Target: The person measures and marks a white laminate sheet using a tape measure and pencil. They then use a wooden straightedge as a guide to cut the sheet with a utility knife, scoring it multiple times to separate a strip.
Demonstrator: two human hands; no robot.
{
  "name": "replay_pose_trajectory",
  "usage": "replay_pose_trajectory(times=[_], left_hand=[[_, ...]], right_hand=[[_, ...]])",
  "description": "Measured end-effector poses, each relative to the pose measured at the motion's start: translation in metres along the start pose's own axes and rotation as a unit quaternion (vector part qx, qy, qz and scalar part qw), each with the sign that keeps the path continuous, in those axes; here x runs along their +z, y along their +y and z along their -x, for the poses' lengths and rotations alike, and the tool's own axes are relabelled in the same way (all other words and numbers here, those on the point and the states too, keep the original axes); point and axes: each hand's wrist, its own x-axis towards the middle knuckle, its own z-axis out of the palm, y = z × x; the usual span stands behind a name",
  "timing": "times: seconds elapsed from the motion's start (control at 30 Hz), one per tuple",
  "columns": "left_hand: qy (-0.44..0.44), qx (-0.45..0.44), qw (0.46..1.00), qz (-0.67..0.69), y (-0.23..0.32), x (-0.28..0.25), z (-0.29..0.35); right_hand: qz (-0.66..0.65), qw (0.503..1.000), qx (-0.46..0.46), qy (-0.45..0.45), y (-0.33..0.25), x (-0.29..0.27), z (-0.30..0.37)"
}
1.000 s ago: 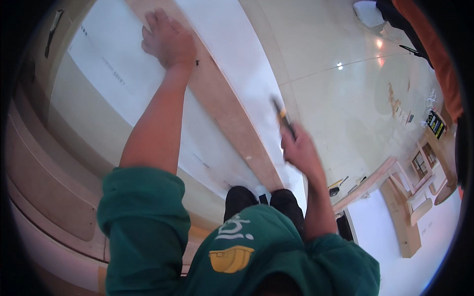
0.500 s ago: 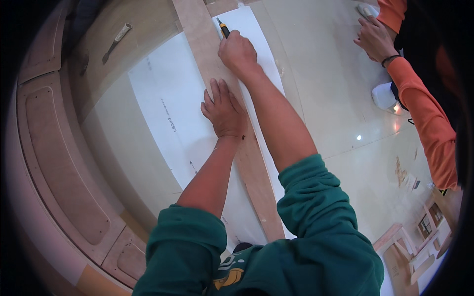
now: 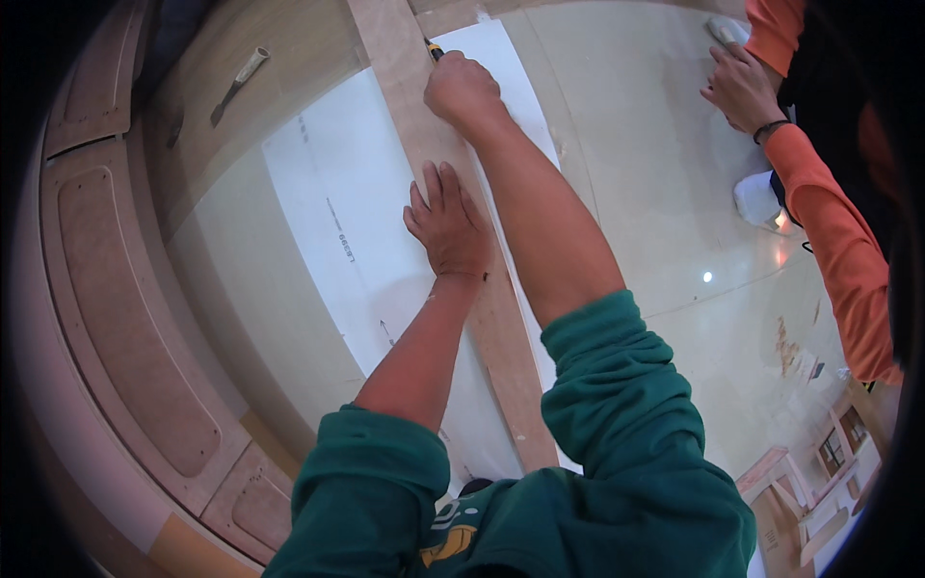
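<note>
A long wooden board (image 3: 424, 125) lies lengthwise over a white sheet (image 3: 323, 197) with faint printed marks. My left hand (image 3: 451, 220) rests flat on the board's middle, fingers stretched out and slightly apart. Toward the far end, my right hand (image 3: 464, 91) is closed round a yellow and black utility knife (image 3: 436, 51). Its tip points away from me, beside the board's right edge near the sheet's far border. Most of the knife's handle is hidden inside my fist.
A scraper (image 3: 240, 87) lies on the floor at the far left. Panelled wooden boards (image 3: 135, 318) run along the left side. At the right, another person's hand (image 3: 742, 91) holds a pale tool (image 3: 725, 31). Wooden frame pieces (image 3: 814, 491) stand at the lower right.
The whole view has shifted slightly. My right hand with the utility knife has moved a little farther away along the board's edge. My left hand stays pressed on the board.
</note>
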Motion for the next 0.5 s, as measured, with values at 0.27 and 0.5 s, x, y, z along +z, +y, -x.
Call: replay_pose_trajectory(times=[0.27,0.5], left_hand=[[0.009,0.002,1.000,-0.010,-0.004,0.003,-0.002],[0.021,0.031,0.999,-0.001,0.004,0.008,-0.001]], right_hand=[[0.042,0.999,-0.001,-0.035,0.000,-0.007,0.017],[0.009,1.000,-0.017,-0.011,0.053,-0.001,0.088]])
